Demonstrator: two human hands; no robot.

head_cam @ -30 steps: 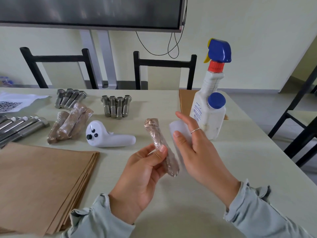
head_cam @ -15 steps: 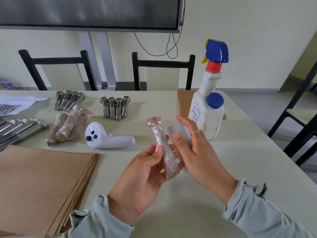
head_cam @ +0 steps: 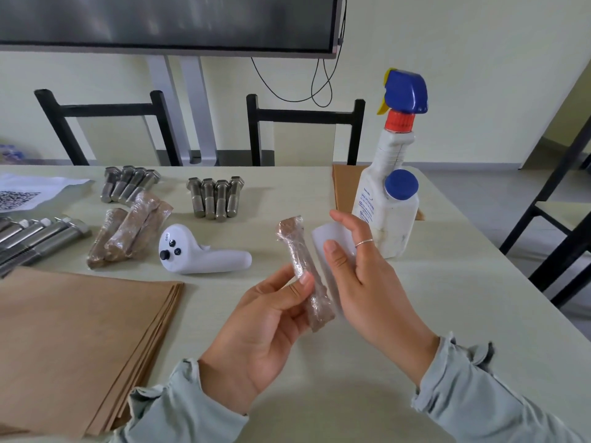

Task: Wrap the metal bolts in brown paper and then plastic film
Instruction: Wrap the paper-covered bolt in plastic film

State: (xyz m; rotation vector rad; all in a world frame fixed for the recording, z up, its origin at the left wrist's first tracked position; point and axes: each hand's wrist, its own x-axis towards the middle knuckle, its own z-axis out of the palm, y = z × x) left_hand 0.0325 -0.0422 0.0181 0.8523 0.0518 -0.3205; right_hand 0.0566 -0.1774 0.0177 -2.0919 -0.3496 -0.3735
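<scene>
My left hand (head_cam: 265,321) pinches a bolt wrapped in brown paper and plastic film (head_cam: 299,260) between thumb and fingers, holding it tilted above the table. My right hand (head_cam: 367,282) is just to its right, thumb and fingers curled round a translucent white roll of plastic film (head_cam: 323,233). Three finished wrapped bolts (head_cam: 128,231) lie in a pile at the left. Two groups of bare bolts (head_cam: 131,183) (head_cam: 216,198) lie behind them, and longer bolts (head_cam: 38,238) reach in from the left edge. A stack of brown paper sheets (head_cam: 80,340) lies at the front left.
A white handheld controller (head_cam: 198,254) lies mid-table. A spray bottle with a blue trigger (head_cam: 390,193) stands at the back right on more brown paper (head_cam: 342,187). A sheet with a QR code (head_cam: 22,193) is at the far left. Black chairs (head_cam: 303,116) stand behind the table.
The wrapped bolt has tipped more upright in my left hand, and my right hand with the film roll has closed in beside it.
</scene>
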